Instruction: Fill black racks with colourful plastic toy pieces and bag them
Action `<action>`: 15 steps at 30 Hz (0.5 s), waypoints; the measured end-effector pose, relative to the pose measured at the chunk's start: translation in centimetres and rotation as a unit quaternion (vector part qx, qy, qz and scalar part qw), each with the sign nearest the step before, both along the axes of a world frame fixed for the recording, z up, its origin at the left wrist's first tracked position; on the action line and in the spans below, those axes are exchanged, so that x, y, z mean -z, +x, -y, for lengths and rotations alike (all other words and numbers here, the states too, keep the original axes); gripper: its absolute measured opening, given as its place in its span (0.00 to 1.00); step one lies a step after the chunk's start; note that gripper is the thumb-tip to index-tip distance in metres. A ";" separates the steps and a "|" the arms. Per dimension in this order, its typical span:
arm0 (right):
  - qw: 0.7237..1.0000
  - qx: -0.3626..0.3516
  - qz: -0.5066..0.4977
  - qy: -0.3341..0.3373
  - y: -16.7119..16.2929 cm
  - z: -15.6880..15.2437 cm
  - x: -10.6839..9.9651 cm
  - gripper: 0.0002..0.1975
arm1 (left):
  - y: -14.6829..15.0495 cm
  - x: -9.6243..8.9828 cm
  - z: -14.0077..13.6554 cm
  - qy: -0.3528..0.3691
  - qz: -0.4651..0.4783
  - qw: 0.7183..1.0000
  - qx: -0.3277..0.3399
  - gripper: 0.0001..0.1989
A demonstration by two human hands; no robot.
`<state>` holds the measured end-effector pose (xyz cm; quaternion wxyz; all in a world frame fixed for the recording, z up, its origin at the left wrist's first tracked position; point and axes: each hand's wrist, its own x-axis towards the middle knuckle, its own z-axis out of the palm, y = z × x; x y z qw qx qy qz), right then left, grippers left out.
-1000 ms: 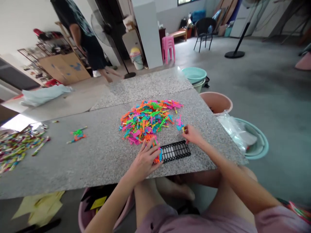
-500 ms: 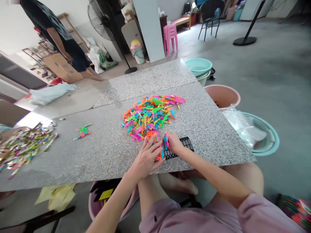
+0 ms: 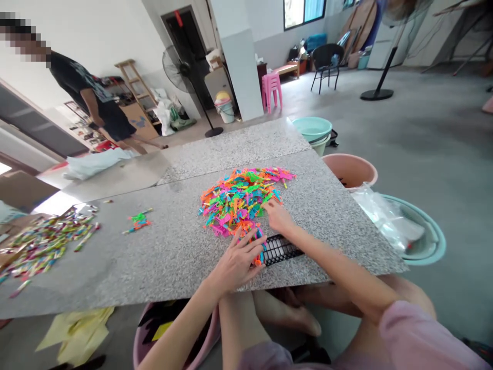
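A heap of small bright plastic toys (image 3: 239, 198) in orange, green, pink and blue lies on the speckled stone table. At its right edge my right hand (image 3: 280, 218) is closed, fingertips pinched at a green plastic toy (image 3: 265, 204). My left hand (image 3: 236, 261) rests with fingers spread over several coloured toys standing in the left end of a black plastic grid tray (image 3: 283, 248). The hand partly hides those toys. Bare cells show in the tray's right part.
Shiny wrapped sticks (image 3: 50, 236) are heaped at the table's left, with a few toys (image 3: 139, 222) apart from them. Basins (image 3: 348, 169) stand beyond the right edge. A pink tub (image 3: 140, 339) sits below the front edge. A person (image 3: 100, 108) stands beyond the table.
My right hand has moved from the tray up to the heap's right edge; the blue toy it held is no longer in it. The left hand stays over the tray. The view has tilted up.
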<state>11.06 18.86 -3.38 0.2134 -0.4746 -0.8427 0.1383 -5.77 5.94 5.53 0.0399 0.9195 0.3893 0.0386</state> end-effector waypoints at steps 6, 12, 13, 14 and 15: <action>0.988 -0.032 0.120 0.092 1.7 -3.6 -2.5 0.14 | 0.3 -0.3 0.2 -0.036 0.022 0.999 -0.009 0.18; 0.994 0.036 -0.101 0.023 7.2 1.9 -3.0 0.09 | 1.1 -1.5 0.3 0.029 0.080 0.995 -0.044 0.27; 0.983 0.061 -0.170 -0.022 8.0 2.9 -3.2 0.08 | 1.5 -1.8 0.1 0.058 0.109 0.990 -0.068 0.27; 0.966 0.076 -0.236 -0.072 8.5 3.8 -3.5 0.09 | 2.2 -2.0 -0.2 0.088 0.142 0.981 -0.097 0.27; 0.944 0.076 -0.297 -0.121 8.9 4.7 -4.0 0.11 | 3.0 -2.3 -0.6 0.115 0.174 0.970 -0.122 0.27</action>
